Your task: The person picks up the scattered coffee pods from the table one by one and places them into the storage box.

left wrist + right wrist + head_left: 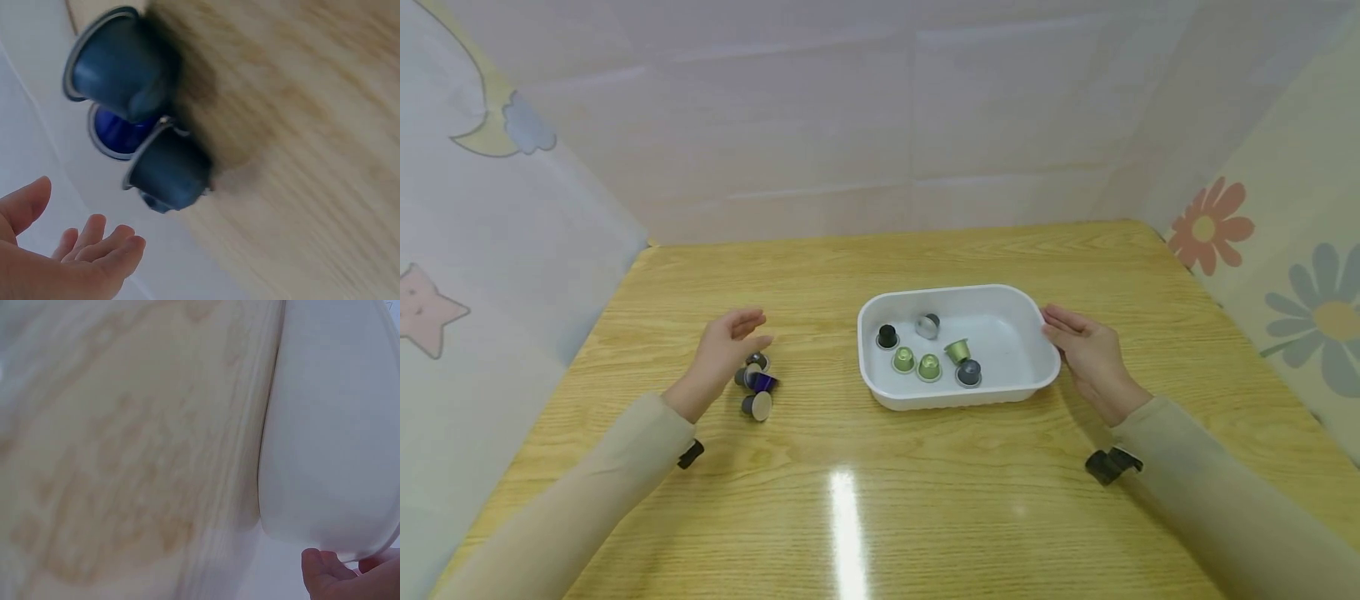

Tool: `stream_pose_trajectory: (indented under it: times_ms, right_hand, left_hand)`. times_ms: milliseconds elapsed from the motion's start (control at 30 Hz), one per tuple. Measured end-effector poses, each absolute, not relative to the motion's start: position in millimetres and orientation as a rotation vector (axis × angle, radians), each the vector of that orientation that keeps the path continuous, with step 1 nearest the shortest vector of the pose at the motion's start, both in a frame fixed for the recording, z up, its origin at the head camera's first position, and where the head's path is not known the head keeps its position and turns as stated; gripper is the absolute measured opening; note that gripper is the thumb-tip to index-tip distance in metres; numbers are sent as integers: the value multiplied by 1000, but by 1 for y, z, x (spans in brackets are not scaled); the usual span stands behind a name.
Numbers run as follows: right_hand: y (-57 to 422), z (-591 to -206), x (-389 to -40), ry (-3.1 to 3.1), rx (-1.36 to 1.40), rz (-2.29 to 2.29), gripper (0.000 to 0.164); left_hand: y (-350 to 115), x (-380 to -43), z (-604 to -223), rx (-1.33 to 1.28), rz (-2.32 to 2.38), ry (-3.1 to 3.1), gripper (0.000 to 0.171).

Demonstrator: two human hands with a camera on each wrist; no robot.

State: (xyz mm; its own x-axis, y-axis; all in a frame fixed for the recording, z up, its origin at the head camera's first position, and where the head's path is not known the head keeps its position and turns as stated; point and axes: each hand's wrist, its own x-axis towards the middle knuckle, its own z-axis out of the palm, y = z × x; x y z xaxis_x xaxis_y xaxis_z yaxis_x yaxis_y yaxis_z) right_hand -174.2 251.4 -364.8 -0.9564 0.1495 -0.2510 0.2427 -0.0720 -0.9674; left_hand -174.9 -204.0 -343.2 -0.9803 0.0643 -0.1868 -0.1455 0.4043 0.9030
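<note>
My left hand (722,354) is held with its fingers spread loosely beside a small pile of coffee capsules on the table's left side. That pile has a purple-blue capsule (765,382), a grey capsule with a pale lid (758,406), and other dark ones partly covered by the hand. In the left wrist view a grey capsule (172,167) lies just beyond the fingertips, and nothing is between thumb and fingers. My right hand (1093,358) pinches the right end of a white plastic tray (1011,392), thumb over the rim, fingers along the outside.
Inside the tray are green capsules (929,367), a black capsule (887,336), a silver one (928,326) and a dark grey one (969,372). The wooden table (775,483) meets a pale, covered wall behind and patterned sheets at both sides.
</note>
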Motion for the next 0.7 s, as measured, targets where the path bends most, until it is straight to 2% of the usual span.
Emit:
stream_pose_trajectory:
  times_ms: [700]
  right_hand:
    - [251,-364,-172,2065,389,-2284,55]
  left_hand:
    - [-212,-177,-362,-237,1557,2390,61]
